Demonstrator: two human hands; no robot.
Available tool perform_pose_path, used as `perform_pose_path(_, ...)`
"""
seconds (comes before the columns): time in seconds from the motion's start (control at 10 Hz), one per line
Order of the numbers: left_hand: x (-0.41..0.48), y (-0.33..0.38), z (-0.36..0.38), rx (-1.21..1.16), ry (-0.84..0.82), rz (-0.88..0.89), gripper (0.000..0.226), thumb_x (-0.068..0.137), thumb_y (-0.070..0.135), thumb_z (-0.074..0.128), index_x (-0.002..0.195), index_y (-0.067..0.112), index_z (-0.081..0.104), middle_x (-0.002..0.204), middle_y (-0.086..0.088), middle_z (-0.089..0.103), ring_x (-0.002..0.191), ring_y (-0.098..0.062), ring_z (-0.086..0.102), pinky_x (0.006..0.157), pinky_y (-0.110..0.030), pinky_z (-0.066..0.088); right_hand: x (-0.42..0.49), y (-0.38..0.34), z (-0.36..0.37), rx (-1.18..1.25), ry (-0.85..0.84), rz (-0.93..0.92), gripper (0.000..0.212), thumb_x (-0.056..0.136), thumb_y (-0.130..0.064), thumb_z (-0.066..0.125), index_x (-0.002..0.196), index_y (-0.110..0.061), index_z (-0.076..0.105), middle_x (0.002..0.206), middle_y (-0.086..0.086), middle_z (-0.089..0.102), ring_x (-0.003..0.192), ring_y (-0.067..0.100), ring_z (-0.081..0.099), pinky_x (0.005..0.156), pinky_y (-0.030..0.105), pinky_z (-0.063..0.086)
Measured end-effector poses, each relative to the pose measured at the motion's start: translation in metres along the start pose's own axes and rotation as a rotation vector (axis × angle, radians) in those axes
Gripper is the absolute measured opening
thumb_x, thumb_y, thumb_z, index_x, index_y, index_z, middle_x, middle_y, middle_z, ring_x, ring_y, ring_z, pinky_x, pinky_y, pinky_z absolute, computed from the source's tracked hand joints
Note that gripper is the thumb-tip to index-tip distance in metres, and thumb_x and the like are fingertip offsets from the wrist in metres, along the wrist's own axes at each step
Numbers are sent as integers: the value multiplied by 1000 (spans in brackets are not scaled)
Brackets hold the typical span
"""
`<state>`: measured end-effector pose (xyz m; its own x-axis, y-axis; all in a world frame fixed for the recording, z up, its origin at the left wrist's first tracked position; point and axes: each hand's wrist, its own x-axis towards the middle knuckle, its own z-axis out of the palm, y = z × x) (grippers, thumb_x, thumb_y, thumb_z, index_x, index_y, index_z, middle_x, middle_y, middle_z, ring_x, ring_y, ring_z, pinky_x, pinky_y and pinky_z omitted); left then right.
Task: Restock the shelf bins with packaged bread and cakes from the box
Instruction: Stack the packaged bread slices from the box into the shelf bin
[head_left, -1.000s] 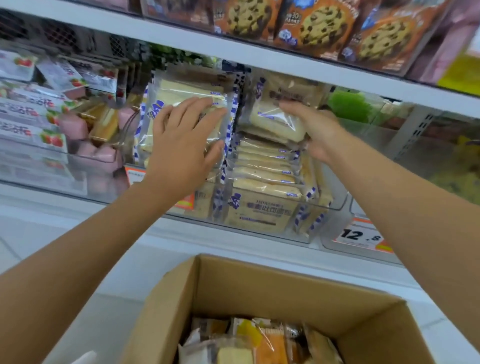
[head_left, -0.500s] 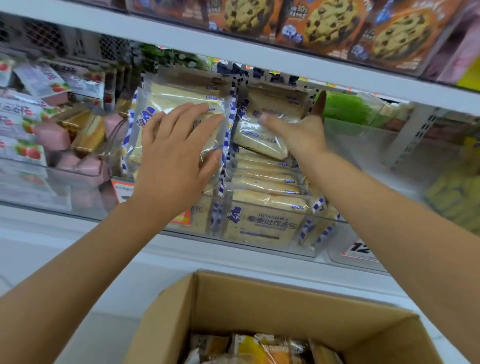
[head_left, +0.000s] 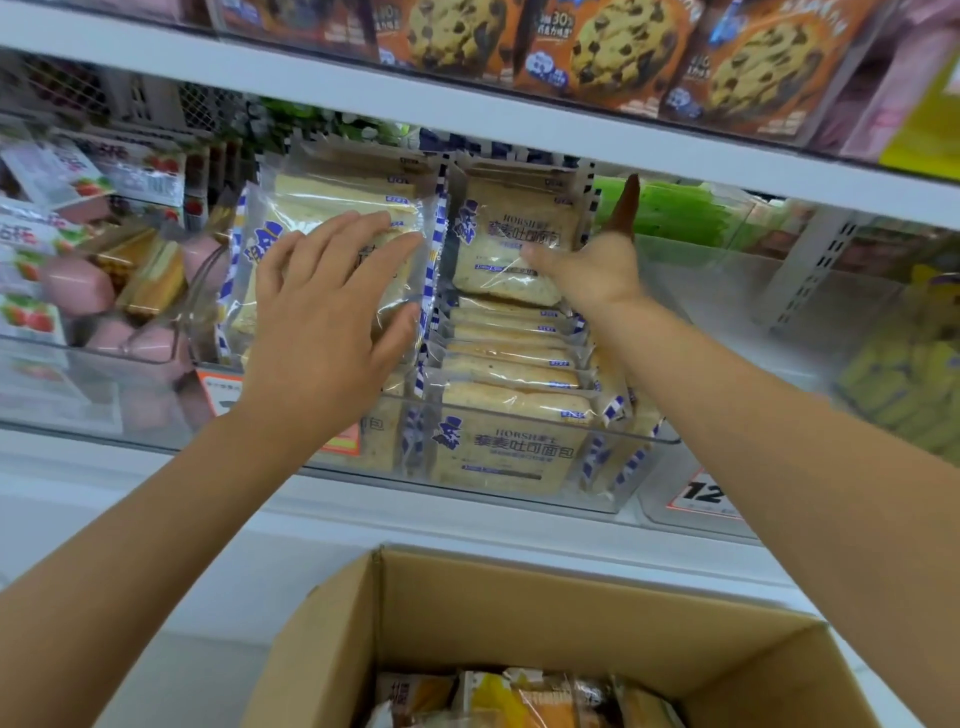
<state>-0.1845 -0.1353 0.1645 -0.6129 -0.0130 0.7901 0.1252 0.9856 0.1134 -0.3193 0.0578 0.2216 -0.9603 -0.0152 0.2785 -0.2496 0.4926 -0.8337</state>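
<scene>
The clear-wrapped packet of sliced toast bread with blue-and-white chequered edges (head_left: 317, 200) stands at the head of the left row in the clear plastic shelf bin (head_left: 652, 441). The left hand (head_left: 322, 312) lies flat against its face, apparently to hold the row upright and packed towards the back so it does not slump forward. Its fingers (head_left: 358, 228) are spread and nearly straight, pressing the wrapper rather than curling round it. In the right row a matching toast packet with dark printed lettering (head_left: 514, 228) stands tilted above a stack of its fellows, and the right hand (head_left: 597, 270) steadies it in the same way, likely to square it with the row. The right fingers (head_left: 540, 257) reach across the packet's lower face, stretched out and touching it, while the thumb (head_left: 626, 208) stands up clear beside the packet's right edge; neither hand grasps anything. More wrapped bread and cakes (head_left: 519, 696) wait in the open brown cardboard box (head_left: 467, 613) below the shelf.
</scene>
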Motion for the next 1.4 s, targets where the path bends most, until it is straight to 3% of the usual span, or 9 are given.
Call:
perform_pose_path(0.1,0,0,0,-2,0,-3,47,95,40,44,139,23,51,147,0,46,139,-22,36,114,-46,19,-15,5,3,-304,140,-261,98,86,-37,72,155,-9,9,157,16,20,140,26,29,114,32,28)
perform_pose_path(0.2,0,0,0,-5,2,0,47,96,39,45,139,23,51,147,-1,46,140,-23,36,114,-48,21,-15,10,6,-791,99,-587,95,85,-59,60,156,-28,5,164,9,-6,150,29,-5,117,44,-10)
perform_pose_path(0.3,-1,0,0,-3,3,-1,47,96,39,45,139,23,52,147,-1,46,140,-23,36,114,-48,21,-3,12,4,-898,-67,-623,98,84,-72,49,155,-32,-4,164,3,-10,150,24,-13,116,42,-14)
perform_pose_path(0.5,0,-1,0,-11,0,-1,47,96,39,44,140,24,51,148,0,46,140,-22,35,115,-49,21,6,-5,6,-855,-68,-594,113,68,-90,44,154,-38,-9,164,2,-11,150,23,-12,118,47,-13)
perform_pose_path(0.7,-1,-2,0,-10,5,6,47,96,40,43,140,24,50,148,0,46,140,-22,35,114,-48,21,23,-1,13,-862,-8,-636,88,73,-88,35,145,-37,30,141,0,43,135,24,35,114,48,20)
perform_pose_path(0.9,-1,-2,1,-9,11,10,47,96,40,44,140,24,51,148,1,46,140,-21,35,115,-46,20,16,4,18,-1002,15,-787,93,80,-83,29,155,-35,5,162,6,13,150,27,9,120,52,-2)
perform_pose_path(1.0,-1,-2,2,-21,8,11,48,95,40,44,140,25,51,148,2,46,140,-20,34,115,-46,19,16,12,23,-997,-34,-821,95,80,-81,34,156,-31,5,160,7,18,147,30,16,120,47,3)
perform_pose_path(1.2,-1,-2,1,-23,6,22,46,95,40,48,137,23,53,147,-1,47,139,-23,38,113,-47,22,2,3,15,-899,-122,-745,93,82,-80,39,154,-37,0,164,6,-1,151,28,-4,121,48,-5)
perform_pose_path(1.4,0,12,-7,-127,-34,-35,39,88,20,66,127,17,60,147,-14,45,139,-33,38,113,-60,23,-47,1,-1,-755,-212,-631,67,94,-53,52,152,-31,27,160,11,21,148,30,14,121,41,7)
